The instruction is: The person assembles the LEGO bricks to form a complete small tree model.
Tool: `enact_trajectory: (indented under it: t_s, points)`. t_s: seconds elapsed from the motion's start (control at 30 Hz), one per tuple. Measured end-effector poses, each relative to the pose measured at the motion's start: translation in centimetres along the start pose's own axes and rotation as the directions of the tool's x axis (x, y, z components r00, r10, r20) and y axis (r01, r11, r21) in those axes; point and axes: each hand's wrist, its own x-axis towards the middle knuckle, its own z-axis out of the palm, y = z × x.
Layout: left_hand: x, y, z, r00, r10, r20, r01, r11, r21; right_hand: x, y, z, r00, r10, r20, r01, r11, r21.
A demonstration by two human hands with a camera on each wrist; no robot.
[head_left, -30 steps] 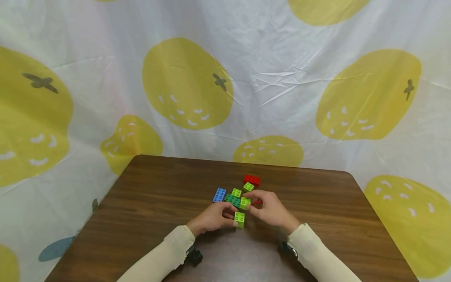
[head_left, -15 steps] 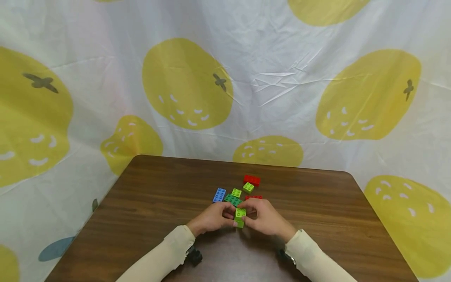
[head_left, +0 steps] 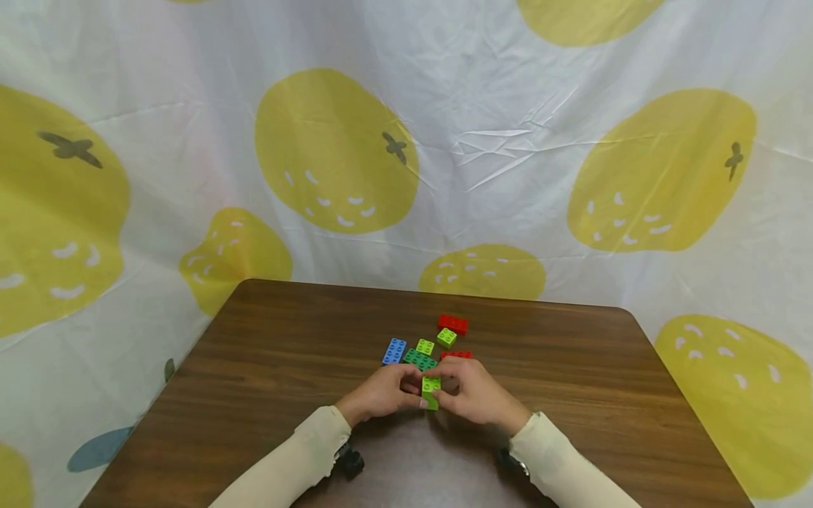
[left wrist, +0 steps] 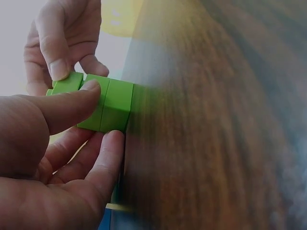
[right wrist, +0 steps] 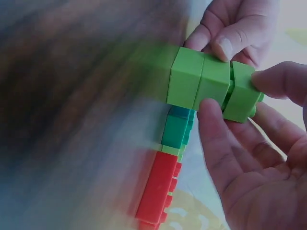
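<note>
Two lime-green toy building bricks stand stacked on the table, their sides flush. My left hand grips this stack between thumb and fingers, seen close up in the left wrist view. A third lime-green brick sits over the top one, with a narrow gap at the joint in the right wrist view. It is pinched by my right hand, whose thumb is at its studded end. Some of the stack is hidden by fingers in the head view.
Just beyond the hands lie a dark green brick, a blue brick and two small lime-green bricks, one at centre, one farther back. One red brick lies at the back, another red brick behind my right hand.
My right hand has carried its lime-green brick left and nearer, onto the stack, and then slightly lower. The nearer red brick shows more now. My left hand has stayed in place.
</note>
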Motion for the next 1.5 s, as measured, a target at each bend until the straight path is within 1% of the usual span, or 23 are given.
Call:
enact_trajectory:
  t_s: [0.33,0.53,0.67,0.77,0.9,1.0,1.1,1.23,1.37,1.5]
  points:
    - [0.0,-0.2,-0.1,1.000,0.019,0.001,-0.019,1.000,0.011,0.3,-0.1,-0.4,1.000,-0.004,0.021,0.006,0.999,-0.053]
    - [-0.2,-0.2,-0.4,1.000,0.022,0.007,-0.022,0.999,0.043,0.9,-0.7,-0.1,0.999,0.014,0.036,-0.011,0.996,-0.086]
    - [-0.3,-0.1,-0.6,0.999,0.031,0.023,-0.033,0.998,0.060,1.0,-1.1,0.1,0.998,0.041,0.041,-0.038,0.997,-0.073]
    - [-0.3,-0.1,-0.8,0.999,0.032,0.032,-0.034,0.998,0.055,1.0,-1.2,0.1,0.997,0.066,0.043,-0.064,0.997,-0.051]
    - [-0.4,0.0,-1.3,0.999,0.027,0.045,-0.029,0.998,0.050,0.9,-1.0,0.1,0.994,0.104,0.043,-0.103,0.995,-0.016]
    - [-0.4,-0.1,-1.7,0.999,0.031,0.042,-0.034,0.997,0.063,0.8,-0.9,0.0,0.990,0.135,0.042,-0.135,0.991,0.005]
    - [-0.3,-0.1,-2.2,0.999,0.052,0.012,-0.053,0.995,0.079,0.7,-0.8,0.0,0.986,0.161,0.046,-0.162,0.987,0.011]
    - [0.0,0.0,-3.0,0.996,0.078,-0.049,-0.074,0.994,0.080,0.7,-0.8,0.0,0.984,0.169,0.056,-0.169,0.986,-0.001]
    - [0.5,0.1,-3.9,0.990,0.067,-0.123,-0.061,0.996,0.058,0.7,-0.8,0.1,0.983,0.172,0.058,-0.172,0.985,-0.006]
    - [1.2,-0.2,-4.6,0.980,0.052,-0.191,-0.043,0.998,0.048,0.8,-0.9,0.2,0.983,0.174,0.052,-0.173,0.985,-0.020]
